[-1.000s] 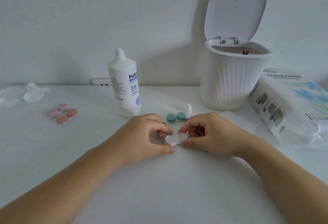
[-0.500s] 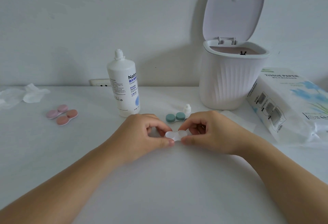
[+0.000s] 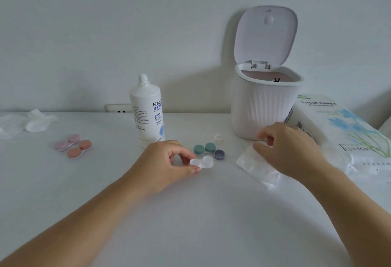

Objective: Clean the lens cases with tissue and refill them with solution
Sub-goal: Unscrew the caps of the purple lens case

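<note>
Two hands shared the clear lens case [image 3: 202,162] half a second ago; now only the left hand [image 3: 169,160] pinches its left cup at frame centre. The right hand [image 3: 283,150] has moved right to the tissue sheet [image 3: 257,166], fingers curled on its upper edge, likely starting the wipe. A purple cap [image 3: 219,154] now shows beside the green case [image 3: 204,148]. The solution bottle [image 3: 147,108] reads "Nato…"; the pack [image 3: 342,127] reads "TISSUE PAPER".

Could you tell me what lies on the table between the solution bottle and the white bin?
In the head view, between the solution bottle and white bin sits a small clear cap; otherwise bare table.
</note>
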Motion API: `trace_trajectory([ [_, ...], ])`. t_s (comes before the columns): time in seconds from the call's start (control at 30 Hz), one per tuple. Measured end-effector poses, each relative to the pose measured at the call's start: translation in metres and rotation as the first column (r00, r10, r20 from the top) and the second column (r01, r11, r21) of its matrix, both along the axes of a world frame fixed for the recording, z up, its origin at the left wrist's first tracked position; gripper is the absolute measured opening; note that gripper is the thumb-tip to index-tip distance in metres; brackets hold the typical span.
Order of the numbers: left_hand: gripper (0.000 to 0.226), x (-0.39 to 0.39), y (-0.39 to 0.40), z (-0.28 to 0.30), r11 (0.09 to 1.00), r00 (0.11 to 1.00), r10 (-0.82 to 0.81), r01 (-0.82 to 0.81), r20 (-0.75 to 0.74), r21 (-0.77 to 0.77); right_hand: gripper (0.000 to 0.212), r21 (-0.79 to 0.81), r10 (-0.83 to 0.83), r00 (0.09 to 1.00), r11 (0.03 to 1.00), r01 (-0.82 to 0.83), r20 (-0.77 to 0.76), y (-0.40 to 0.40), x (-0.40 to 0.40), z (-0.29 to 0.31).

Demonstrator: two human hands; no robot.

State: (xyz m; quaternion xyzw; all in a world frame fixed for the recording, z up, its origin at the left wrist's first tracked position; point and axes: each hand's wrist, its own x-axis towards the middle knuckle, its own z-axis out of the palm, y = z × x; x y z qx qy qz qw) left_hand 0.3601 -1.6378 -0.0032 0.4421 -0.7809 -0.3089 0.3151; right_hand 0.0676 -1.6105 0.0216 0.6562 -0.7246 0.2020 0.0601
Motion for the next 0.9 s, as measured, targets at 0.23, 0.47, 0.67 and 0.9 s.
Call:
trace_trajectory([
  [0.23, 0.024, 0.001, 0.000, -0.001, 1.000, 1.000, -0.011, 0.011, 0.009, -0.015, 0.043, 0.168, -0.088, 0.986, 0.979, 0.112, -0.145, 0.015, 0.006, -0.013],
  [0.47, 0.022, 0.002, 0.000, -0.003, 1.000, 1.000, -0.002, 0.002, 0.022, -0.024, 0.037, 0.199, 0.001, 0.993, 0.980, 0.022, -0.116, 0.022, 0.002, -0.030],
  [0.67, 0.017, 0.000, 0.001, 0.000, 0.998, 0.998, 0.061, -0.061, -0.034, -0.019, 0.025, 0.052, 0.093, 0.991, 0.994, -0.098, 0.097, 0.022, -0.005, -0.037],
  [0.9, 0.015, -0.010, -0.003, 0.040, 0.996, 0.981, 0.043, -0.027, -0.189, 0.085, 0.011, -0.060, 0.136, 0.964, 0.990, -0.125, 0.230, 0.016, -0.008, -0.041],
])
